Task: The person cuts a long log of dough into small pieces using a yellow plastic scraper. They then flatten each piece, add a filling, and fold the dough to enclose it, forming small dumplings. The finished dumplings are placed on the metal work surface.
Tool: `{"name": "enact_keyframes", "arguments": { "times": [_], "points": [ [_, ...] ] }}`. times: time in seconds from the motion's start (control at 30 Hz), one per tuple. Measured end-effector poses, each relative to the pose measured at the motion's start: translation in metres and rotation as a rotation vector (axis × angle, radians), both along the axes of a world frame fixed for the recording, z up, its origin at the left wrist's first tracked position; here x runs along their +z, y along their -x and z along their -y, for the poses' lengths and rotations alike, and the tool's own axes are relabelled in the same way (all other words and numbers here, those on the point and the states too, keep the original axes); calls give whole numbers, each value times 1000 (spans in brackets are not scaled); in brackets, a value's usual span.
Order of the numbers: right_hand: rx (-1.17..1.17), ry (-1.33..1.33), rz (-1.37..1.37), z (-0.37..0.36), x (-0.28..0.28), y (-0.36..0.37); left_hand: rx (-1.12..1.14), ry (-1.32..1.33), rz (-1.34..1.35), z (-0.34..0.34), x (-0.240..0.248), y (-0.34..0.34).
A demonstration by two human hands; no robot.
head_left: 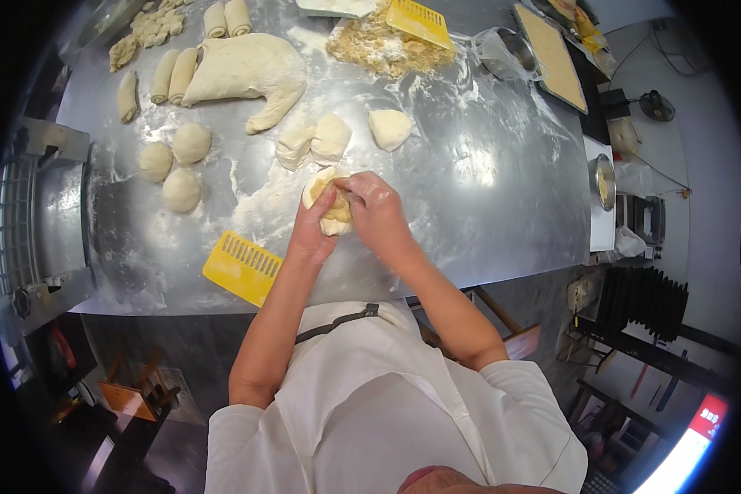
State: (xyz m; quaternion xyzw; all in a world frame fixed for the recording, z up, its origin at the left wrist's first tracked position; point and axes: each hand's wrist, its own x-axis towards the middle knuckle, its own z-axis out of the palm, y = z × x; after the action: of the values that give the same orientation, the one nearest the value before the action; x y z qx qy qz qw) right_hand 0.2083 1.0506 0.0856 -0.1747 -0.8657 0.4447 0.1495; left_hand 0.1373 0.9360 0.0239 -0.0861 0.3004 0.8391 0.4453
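Note:
A flattened round of dough [327, 176] with pale yellow crumbly filling [337, 211] in it lies in my left hand [311, 228], whose thumb presses onto the filling. My right hand [377, 211] has its fingers curled in at the dough's right side, gripping its edge; the fingertips are partly hidden. Just beyond my hands sit two cut dough pieces [329, 138], side by side, with another dough piece [389, 129] apart on the right. Three smooth dough balls [181, 190] rest to the left.
A yellow slotted scraper [243, 267] lies by the table's near edge, left of my left forearm. Farther back are a large dough slab [243, 70], several dough rolls [163, 76], a filling heap [362, 49] with another yellow scraper [420, 23], and a tray [552, 58]. Flour dusts the metal table [502, 222].

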Motion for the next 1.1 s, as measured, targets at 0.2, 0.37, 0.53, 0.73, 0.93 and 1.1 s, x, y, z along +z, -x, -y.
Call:
{"name": "enact_keyframes", "arguments": {
  "times": [0.2,0.37,0.53,0.73,0.93,1.1],
  "points": [
    [-44,438,84,19,34,-9,-67,-47,84,35,-5,14],
    [-91,637,33,14,30,-20,-59,-143,-7,42,7,14],
    [14,385,67,-14,21,-31,-42,-140,94,42,13,10],
    [270,122,192,-24,1,-19,-66,-50,140,20,23,2],
    [318,207,32,-39,1,-3,-109,142,-48,-7,44,-4],
    [417,232,-91,-62,-5,1,-270,447,-142,-30,68,-5]
  ]
}}
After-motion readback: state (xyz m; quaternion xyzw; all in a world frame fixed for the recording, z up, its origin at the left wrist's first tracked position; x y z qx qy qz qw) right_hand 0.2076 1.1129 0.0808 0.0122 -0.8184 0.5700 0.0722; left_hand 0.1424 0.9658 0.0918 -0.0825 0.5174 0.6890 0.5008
